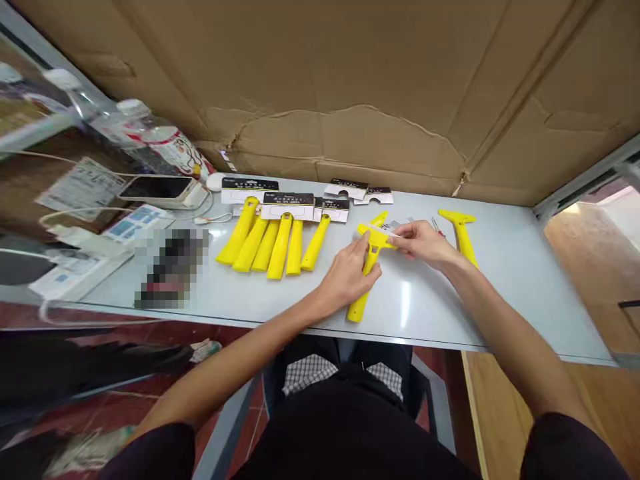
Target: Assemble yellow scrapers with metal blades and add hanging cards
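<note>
A yellow T-shaped scraper [357,309] lies at a slant over the front half of the table, its wide head pointing away from me. My left hand [351,272] is wrapped round its handle, thumb up near the head. With thumb and fingertips, my right hand [424,243] pinches the right end of the head; whether a thin blade is also between those fingers is hidden. Just behind the head lie another yellow piece [380,219] and some small metal bits, partly covered. A second yellow scraper [465,239] rests to the right of my right hand.
Several yellow scrapers [280,248] with black-and-white header cards [288,207] lie in a row at left. Loose cards [347,189] are at the back, against a cardboard wall [320,87]. Further left are a phone [157,189], power strips [83,273], cables and plastic bottles [173,148].
</note>
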Available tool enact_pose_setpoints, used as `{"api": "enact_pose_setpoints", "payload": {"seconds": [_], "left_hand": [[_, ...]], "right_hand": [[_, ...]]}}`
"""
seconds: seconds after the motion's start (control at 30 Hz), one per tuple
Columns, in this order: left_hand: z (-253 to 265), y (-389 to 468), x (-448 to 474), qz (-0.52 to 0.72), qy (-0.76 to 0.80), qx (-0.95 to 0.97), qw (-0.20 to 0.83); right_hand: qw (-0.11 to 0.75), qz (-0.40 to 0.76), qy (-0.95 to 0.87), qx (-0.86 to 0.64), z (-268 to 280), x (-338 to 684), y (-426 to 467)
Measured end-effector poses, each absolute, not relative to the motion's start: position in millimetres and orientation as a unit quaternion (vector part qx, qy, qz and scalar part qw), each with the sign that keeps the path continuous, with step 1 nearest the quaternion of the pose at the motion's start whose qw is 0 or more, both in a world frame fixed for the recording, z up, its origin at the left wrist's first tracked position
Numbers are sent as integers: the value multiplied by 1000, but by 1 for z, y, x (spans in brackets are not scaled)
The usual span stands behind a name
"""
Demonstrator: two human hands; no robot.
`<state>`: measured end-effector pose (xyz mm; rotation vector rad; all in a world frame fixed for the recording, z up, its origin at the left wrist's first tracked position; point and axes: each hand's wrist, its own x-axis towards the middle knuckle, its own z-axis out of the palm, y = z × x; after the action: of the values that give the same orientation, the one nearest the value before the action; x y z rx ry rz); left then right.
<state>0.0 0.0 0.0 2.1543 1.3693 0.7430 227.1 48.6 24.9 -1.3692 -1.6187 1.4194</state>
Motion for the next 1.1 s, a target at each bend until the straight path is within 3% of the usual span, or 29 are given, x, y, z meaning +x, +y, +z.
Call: {"api": "enact_pose_setpoints", "payload": {"seconds": [1.1], "left_hand": [[12,1,1,292,502,775,250]], "right_hand": [[288,547,-590,-519,29,227,49]]}}
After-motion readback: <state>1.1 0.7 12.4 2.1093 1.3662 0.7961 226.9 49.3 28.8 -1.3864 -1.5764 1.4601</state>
